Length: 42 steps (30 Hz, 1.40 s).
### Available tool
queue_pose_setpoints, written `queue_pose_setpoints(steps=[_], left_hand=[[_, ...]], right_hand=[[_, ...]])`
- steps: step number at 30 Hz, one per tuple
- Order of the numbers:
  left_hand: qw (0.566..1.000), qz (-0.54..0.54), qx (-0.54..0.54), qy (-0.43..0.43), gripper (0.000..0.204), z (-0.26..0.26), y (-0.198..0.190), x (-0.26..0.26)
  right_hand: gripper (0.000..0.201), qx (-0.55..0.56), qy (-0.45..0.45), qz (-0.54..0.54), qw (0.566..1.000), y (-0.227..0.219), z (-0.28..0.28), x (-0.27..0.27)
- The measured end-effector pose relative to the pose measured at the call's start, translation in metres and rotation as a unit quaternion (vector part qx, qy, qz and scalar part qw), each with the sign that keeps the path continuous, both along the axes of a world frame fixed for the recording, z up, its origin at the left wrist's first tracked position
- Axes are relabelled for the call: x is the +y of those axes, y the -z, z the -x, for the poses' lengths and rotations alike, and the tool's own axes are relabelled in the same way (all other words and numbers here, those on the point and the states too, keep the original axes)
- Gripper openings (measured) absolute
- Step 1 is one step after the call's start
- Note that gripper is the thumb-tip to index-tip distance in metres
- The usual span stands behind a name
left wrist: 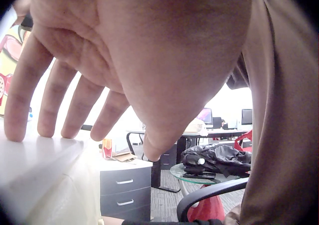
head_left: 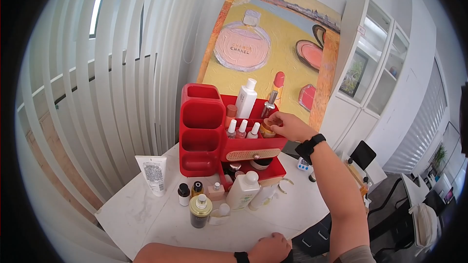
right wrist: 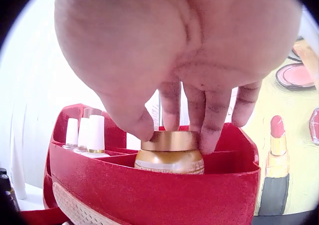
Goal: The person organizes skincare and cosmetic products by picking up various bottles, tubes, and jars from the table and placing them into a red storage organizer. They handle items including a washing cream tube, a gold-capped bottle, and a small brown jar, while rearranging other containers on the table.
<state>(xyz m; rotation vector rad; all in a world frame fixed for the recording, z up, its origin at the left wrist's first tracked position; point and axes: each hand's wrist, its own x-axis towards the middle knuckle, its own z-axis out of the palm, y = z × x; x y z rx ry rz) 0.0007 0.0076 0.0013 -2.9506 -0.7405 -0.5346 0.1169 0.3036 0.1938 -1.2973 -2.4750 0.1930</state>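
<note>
In the right wrist view my right hand (right wrist: 179,50) grips the lid of a gold cosmetic jar (right wrist: 170,152) from above, thumb on one side and fingers on the other. The jar sits in a front compartment of the red organizer (head_left: 201,136). Beside it stand three white-capped nail polish bottles (head_left: 242,129). A tall white bottle (head_left: 246,98) and a silver-capped tube (head_left: 269,104) rise behind. My left hand (head_left: 270,248) rests at the table's front edge; in the left wrist view its straight fingertips touch the white surface.
On the white marble table (head_left: 141,219) stand a white tube (head_left: 152,175), a gold-capped bottle (head_left: 200,211), a white pump-shaped bottle (head_left: 243,191) and several small bottles. The organizer's lower drawer (head_left: 278,168) is pulled out. A painting (head_left: 287,29) leans behind it.
</note>
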Motion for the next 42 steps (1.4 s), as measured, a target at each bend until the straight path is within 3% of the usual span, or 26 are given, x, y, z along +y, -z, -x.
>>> queue_pose_setpoints(steps=[10,20,23,25,31,42], left_hand=[[1.0,0.002,0.0,0.001,0.029,0.0,-0.001,0.0],[1.0,0.01,-0.003,-0.008,0.027,0.001,-0.003,0.0],[1.0,0.003,-0.003,-0.007,0.026,0.001,-0.003,0.0],[1.0,0.006,-0.007,-0.006,0.026,0.001,-0.003,0.0],[0.999,-0.01,-0.032,-0.002,0.026,0.001,-0.001,0.0],[1.0,-0.003,-0.028,-0.005,0.027,0.0,0.0,0.0]], right_hand=[[0.031,0.046,-0.036,0.048,0.997,-0.002,0.009,-0.005],[0.028,0.021,-0.005,0.018,1.0,-0.001,0.018,-0.007],[0.028,0.029,-0.029,0.01,0.999,0.007,0.014,0.003],[0.025,0.046,-0.099,-0.064,0.992,0.013,0.011,0.008],[0.025,0.02,-0.013,-0.057,0.998,0.003,0.016,-0.005],[0.028,0.03,-0.035,-0.021,0.999,0.004,0.006,0.001]])
